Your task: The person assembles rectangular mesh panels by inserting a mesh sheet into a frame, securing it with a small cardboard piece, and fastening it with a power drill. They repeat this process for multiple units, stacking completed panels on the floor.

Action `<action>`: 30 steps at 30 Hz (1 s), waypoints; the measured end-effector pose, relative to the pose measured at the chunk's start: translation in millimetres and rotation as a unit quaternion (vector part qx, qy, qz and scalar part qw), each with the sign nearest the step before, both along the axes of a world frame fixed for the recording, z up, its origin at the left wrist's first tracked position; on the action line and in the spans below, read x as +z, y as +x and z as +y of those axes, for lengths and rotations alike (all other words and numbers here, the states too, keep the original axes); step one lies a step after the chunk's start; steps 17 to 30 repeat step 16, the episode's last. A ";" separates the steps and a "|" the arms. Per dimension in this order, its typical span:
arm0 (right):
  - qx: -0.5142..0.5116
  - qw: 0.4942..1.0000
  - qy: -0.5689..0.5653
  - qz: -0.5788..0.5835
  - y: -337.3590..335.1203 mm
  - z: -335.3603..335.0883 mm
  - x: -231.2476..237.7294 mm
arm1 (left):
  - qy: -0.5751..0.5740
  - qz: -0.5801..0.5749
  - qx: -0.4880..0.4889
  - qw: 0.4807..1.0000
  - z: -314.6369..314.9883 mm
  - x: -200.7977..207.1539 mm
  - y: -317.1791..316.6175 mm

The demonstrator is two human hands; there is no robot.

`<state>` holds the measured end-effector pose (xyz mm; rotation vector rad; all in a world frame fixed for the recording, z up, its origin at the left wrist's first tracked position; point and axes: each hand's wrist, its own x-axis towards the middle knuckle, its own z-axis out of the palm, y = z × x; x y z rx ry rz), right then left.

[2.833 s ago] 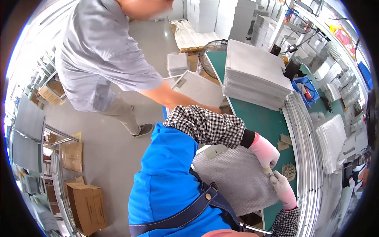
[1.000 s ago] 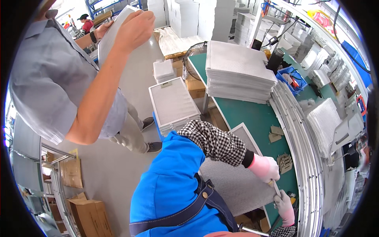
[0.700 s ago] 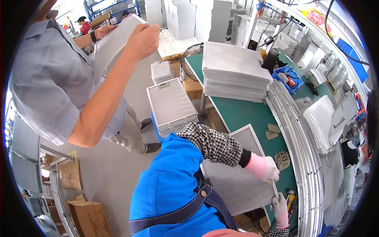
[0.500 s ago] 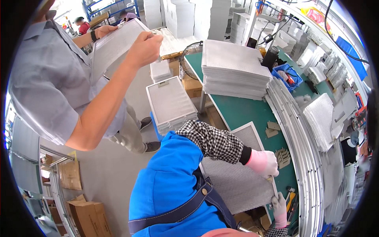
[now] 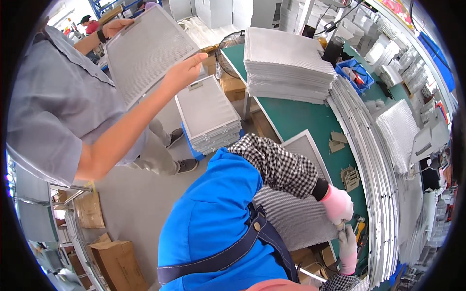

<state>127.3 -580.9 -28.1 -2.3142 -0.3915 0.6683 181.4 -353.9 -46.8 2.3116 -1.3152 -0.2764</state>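
On the green table in front of me lies a grey metal mesh panel (image 5: 296, 218), with a pale frame strip along its far edge. My left hand (image 5: 339, 206), in a white and pink glove, is closed at the panel's right corner. A small pale piece shows at its fingertips, too small to name. My right hand (image 5: 347, 247), gloved too, meets it there from below with fingers bent together; what they grip is hidden. Beside the hands lie a yellow-handled tool (image 5: 359, 230) and several small beige plates (image 5: 349, 178).
A co-worker at left holds a framed mesh panel (image 5: 150, 53). Stacked framed panels (image 5: 206, 109) stand near that person. A tall mesh-sheet stack (image 5: 286, 68) sits on the table (image 5: 298, 116), with long metal strips (image 5: 371, 179) along its right side. Cardboard boxes (image 5: 119, 266) stand on the floor.
My left hand has moved right and slightly down to the panel's corner. My right hand has come up against it. The co-worker's panel has turned to show more of its face.
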 end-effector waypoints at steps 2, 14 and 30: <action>0.020 0.999 -0.003 0.040 9.9 3.5 3.7 | 0.000 0.070 -0.031 0.997 8.0 12.0 2.4; 0.077 0.994 -0.083 -0.004 -55.0 40.7 -7.2 | -0.079 0.141 0.282 0.946 164.1 -18.0 -7.4; 0.059 0.991 -0.044 0.112 -88.0 61.1 -69.1 | -0.102 0.163 0.362 0.912 189.7 -18.6 -15.1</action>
